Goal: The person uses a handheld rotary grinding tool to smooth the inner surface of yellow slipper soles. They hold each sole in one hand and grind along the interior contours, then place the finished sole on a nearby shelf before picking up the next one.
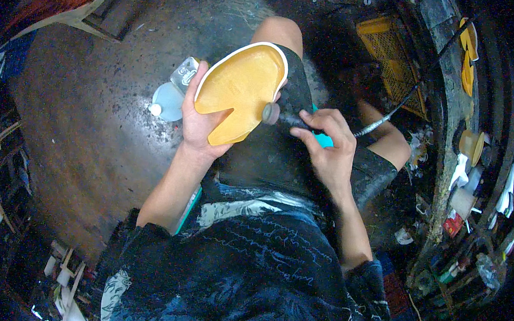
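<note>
My left hand [199, 123] is closed round a yellow, hollow, rounded shell [245, 79] with a white rim and a V-shaped notch at its lower end. Its inside faces up, over my lap. From the right, my right hand [332, 148] grips the dark handle of a rotary tool [292, 120], thumb and fingers pinched along it. The tool's round grey head [270, 113] is at the shell's right edge; whether it touches cannot be made out. A dark cable or flexible shaft [385, 117] runs up and right from near the right hand.
Beyond my left hand, a clear bottle of bluish liquid [167, 102] and a clear container [185, 72] are on the dark floor. A yellow crate [392, 62] is at upper right. Along the right, a wooden bench [447, 174] bears another yellow piece [468, 62] and clutter. A chair [82, 14] is at upper left.
</note>
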Action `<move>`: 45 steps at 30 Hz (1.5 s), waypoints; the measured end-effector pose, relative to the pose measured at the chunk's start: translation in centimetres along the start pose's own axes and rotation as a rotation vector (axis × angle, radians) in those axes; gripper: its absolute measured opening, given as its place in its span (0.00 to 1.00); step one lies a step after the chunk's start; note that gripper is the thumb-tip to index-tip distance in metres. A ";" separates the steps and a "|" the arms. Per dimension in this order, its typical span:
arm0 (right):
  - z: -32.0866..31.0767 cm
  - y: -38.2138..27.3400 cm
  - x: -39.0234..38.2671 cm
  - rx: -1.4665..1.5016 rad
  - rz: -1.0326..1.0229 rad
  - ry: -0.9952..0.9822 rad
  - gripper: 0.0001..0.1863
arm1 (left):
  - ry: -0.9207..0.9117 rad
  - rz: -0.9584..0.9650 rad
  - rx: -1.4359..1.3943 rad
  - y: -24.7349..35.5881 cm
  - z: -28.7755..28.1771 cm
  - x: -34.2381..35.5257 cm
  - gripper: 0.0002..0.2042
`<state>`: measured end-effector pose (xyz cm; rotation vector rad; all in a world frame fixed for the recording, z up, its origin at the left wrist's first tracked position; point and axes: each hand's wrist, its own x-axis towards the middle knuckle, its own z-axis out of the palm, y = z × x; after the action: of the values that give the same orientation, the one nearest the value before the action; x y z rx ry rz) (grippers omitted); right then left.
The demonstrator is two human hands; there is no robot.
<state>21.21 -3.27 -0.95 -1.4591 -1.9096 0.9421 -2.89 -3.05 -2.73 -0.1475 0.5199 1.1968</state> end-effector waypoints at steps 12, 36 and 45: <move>0.0 -0.1 -0.5 -0.023 -0.035 -0.030 0.17 | -0.002 0.008 -0.008 -0.1 -1.2 -0.1 0.38; 0.0 -0.2 -1.5 -0.002 -0.007 -0.027 0.18 | -0.043 -0.014 -0.038 -0.7 0.3 0.5 0.46; -0.4 -0.1 -1.2 -0.069 -0.034 -0.046 0.18 | -0.038 0.018 0.007 -0.5 0.2 0.6 0.45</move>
<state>21.75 -4.39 -0.65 -1.4511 -2.0118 0.9099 -2.23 -2.66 -2.87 -0.1138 0.4933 1.2133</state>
